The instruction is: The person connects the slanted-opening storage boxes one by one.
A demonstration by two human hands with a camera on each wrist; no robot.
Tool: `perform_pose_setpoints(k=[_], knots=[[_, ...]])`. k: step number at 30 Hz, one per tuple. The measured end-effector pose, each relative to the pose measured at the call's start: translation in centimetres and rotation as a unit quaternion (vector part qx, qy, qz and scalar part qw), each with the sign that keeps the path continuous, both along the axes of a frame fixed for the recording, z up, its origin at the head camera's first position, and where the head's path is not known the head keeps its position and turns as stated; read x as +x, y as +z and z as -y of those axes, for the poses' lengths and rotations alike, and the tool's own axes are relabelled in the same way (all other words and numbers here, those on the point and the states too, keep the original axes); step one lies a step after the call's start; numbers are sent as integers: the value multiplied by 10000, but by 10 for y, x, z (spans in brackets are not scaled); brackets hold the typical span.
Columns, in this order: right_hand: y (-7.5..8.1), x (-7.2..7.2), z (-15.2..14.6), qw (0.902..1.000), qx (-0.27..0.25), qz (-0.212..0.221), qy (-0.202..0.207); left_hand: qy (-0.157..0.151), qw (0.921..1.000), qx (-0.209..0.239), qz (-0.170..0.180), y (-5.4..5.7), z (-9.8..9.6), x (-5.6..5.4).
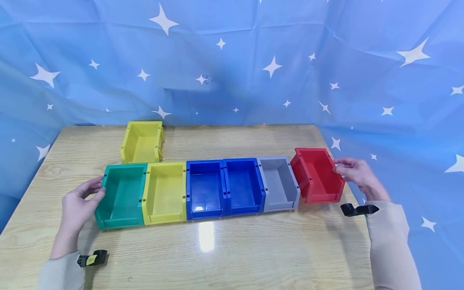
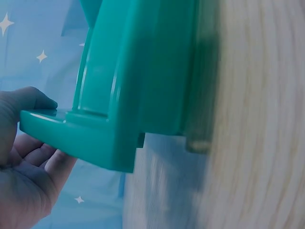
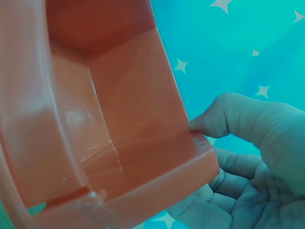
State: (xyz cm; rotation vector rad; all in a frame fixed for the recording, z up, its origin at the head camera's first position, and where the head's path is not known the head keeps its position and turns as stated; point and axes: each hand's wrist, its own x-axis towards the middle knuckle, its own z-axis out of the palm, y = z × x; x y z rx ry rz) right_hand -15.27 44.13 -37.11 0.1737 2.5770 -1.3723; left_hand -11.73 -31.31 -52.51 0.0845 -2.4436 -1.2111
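Note:
At the left end of a row of plastic bins, my left hand (image 1: pixel 77 206) pinches the left rim of a green bin (image 1: pixel 125 222), thumb on the inner side and fingers outside. In the left wrist view the thumb lies on top of the rim of the green bin (image 2: pixel 102 138) and the fingers are beneath it. My right hand (image 1: pixel 357 176) pinches the right rim of a red bin (image 1: pixel 324 198) at the other end. The red bin (image 3: pixel 181 176) sits tilted, its left side wall showing, beside the grey bin (image 1: pixel 280 206).
Between the held bins stand a yellow bin (image 1: pixel 166 218), two blue bins (image 1: pixel 206 213) side by side and the grey one. A second yellow bin (image 1: pixel 159 141) stands behind the green and yellow ones. A blue star-patterned cloth (image 1: pixel 232 52) hangs behind the wooden table (image 1: pixel 253 253).

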Motion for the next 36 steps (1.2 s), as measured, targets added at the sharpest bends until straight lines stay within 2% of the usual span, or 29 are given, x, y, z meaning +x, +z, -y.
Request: perform_pose_setpoints(k=[6,13,20,25,30,36], knots=[[0,-1,8,10000,-19,0,50,123,9997,-62,191,4,6,5],[-3,-1,13,9998,-194,35,-20,179,9996,-41,193,1,15,5],[-4,0,21,9989,-464,-45,-32,395,9980,-22,500,-2,25,8],[-4,0,20,9986,-508,88,149,371,9975,-55,595,-4,28,8],[-4,0,16,9961,-809,281,229,341,9972,-24,669,-4,29,9],[-4,-1,15,9940,-1028,235,288,313,9972,-81,672,-2,28,9]])
